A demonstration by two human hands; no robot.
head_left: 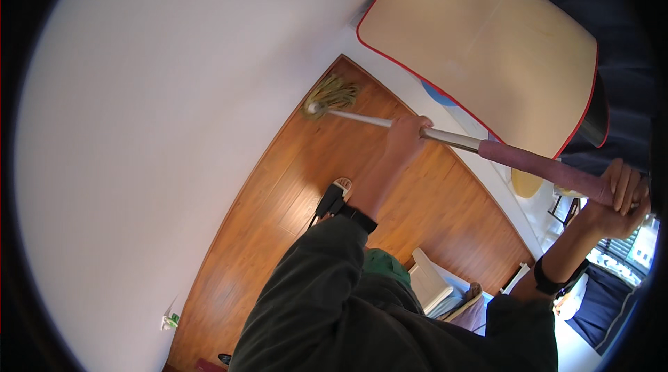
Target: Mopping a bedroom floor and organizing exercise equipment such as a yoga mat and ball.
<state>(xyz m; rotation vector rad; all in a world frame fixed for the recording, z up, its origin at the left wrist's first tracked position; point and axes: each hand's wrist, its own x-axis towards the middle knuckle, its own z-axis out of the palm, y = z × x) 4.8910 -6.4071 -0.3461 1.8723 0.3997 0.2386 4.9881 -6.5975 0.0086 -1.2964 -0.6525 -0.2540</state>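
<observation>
A mop slants across the view, its stringy yellowish-green head point(337, 93) lying on the wood floor near the far corner. My left hand point(407, 137) is wrapped round the metal part of the mop handle point(456, 139), fairly low on the shaft. Higher up, at the right, my right hand point(623, 194) grips the end of the purple padded sleeve point(543, 167). The far strands rest close to where the wall meets the floor.
A white wall point(153, 114) runs along the left. At the far right stands a large beige panel with red edging point(480, 45), with dark fabric point(626, 93) behind it. Near my body is a pale container point(430, 281) with cloth. A wall socket point(169, 321) sits low at left.
</observation>
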